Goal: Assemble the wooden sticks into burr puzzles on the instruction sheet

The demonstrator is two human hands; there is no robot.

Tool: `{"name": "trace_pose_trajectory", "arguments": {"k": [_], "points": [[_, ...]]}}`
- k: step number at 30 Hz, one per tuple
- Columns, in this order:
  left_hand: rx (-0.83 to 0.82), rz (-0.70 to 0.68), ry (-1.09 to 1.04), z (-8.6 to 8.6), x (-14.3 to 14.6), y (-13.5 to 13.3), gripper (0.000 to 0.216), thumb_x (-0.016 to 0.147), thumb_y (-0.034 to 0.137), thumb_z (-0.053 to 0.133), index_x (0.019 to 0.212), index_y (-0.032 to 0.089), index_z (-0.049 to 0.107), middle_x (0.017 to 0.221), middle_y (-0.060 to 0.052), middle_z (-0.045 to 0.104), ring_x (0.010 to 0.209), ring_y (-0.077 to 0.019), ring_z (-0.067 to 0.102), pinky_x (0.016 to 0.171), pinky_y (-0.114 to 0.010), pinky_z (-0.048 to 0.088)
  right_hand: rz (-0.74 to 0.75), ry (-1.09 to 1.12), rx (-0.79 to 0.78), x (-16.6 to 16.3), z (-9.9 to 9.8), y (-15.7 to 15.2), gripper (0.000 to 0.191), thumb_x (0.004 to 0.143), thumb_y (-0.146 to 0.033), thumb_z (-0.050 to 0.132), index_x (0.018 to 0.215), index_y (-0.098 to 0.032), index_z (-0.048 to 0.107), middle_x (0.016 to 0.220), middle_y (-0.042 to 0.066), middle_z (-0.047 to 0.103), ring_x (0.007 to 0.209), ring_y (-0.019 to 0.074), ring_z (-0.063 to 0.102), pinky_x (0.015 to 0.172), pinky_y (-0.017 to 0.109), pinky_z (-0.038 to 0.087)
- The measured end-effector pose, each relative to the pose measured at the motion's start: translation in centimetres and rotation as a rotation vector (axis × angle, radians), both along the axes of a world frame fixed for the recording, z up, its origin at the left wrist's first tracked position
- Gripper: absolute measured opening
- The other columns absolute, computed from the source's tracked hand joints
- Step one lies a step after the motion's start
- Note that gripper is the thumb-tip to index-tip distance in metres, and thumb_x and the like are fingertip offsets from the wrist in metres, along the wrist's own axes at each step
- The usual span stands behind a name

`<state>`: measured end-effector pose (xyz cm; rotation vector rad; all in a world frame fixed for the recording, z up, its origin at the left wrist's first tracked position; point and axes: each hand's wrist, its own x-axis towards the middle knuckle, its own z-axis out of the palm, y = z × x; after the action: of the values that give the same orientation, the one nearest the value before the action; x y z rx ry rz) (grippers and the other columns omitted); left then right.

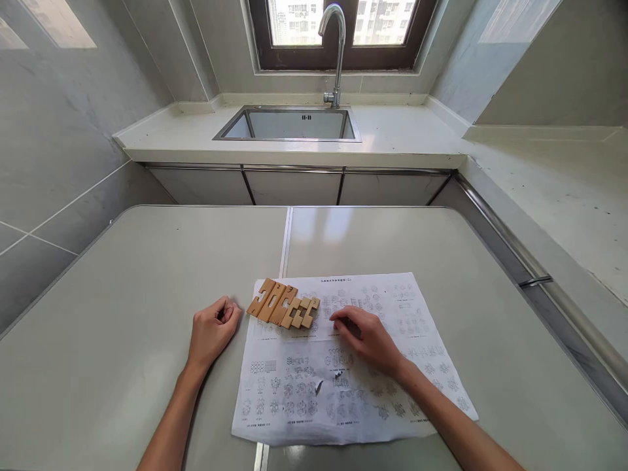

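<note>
Several notched wooden puzzle pieces (pixel 283 305) lie side by side on the upper left corner of a printed instruction sheet (pixel 392 366) spread on a grey table (pixel 122 314). My left hand (pixel 212 330) rests on the table just left of the pieces, its fingers curled in and holding nothing. My right hand (pixel 369 339) lies on the sheet to the right of the pieces, fingers bent down onto the paper, empty. Neither hand touches the wood.
Beyond the table runs a white counter (pixel 402 134) with a steel sink (pixel 289 124) and a curved tap (pixel 336 52) under a window. The counter continues along the right wall (pixel 564 190). Tiled wall stands to the left.
</note>
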<state>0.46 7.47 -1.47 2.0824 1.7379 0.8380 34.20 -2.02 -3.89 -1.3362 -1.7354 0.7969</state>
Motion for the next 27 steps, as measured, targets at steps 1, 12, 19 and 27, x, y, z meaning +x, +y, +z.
{"name": "trace_pose_trajectory", "arguments": {"k": [1,12,19,27], "points": [[0.002,-0.002,0.000,-0.02,-0.03,0.00,0.035,0.087,0.030,0.053,0.064,0.022,0.028,0.059,0.007,0.027,0.055,-0.0103,0.025,0.056,-0.023,0.029,0.001,0.000,-0.001,0.01,-0.01,0.00,0.016,0.103,-0.020,0.055,0.109,-0.025,0.069,0.101,0.006,0.076,0.090,0.0221,0.072,0.078,0.035,0.058],[-0.009,-0.006,0.002,-0.09,-0.06,-0.07,0.034,0.086,0.031,0.054,0.064,0.022,0.029,0.059,0.007,0.027,0.055,-0.0103,0.026,0.057,-0.023,0.031,0.002,-0.006,-0.004,-0.02,-0.05,0.02,0.016,0.104,-0.023,0.055,0.109,-0.026,0.069,0.100,0.006,0.076,0.086,0.0224,0.071,0.076,0.036,0.058],[-0.012,-0.002,-0.005,0.19,0.12,-0.16,0.035,0.086,0.032,0.053,0.063,0.023,0.029,0.059,0.007,0.026,0.056,-0.0107,0.025,0.057,-0.023,0.030,-0.003,-0.015,0.000,-0.03,-0.12,0.02,0.015,0.104,-0.023,0.055,0.108,-0.026,0.069,0.099,0.005,0.076,0.087,0.0222,0.072,0.077,0.036,0.058],[-0.022,0.000,-0.004,0.32,0.18,-0.19,0.035,0.086,0.032,0.053,0.063,0.023,0.029,0.059,0.007,0.027,0.055,-0.0106,0.026,0.056,-0.023,0.030,0.005,-0.011,0.000,0.04,0.00,0.06,0.016,0.104,-0.024,0.054,0.108,-0.026,0.070,0.099,0.006,0.076,0.086,0.0223,0.072,0.076,0.035,0.059]]}}
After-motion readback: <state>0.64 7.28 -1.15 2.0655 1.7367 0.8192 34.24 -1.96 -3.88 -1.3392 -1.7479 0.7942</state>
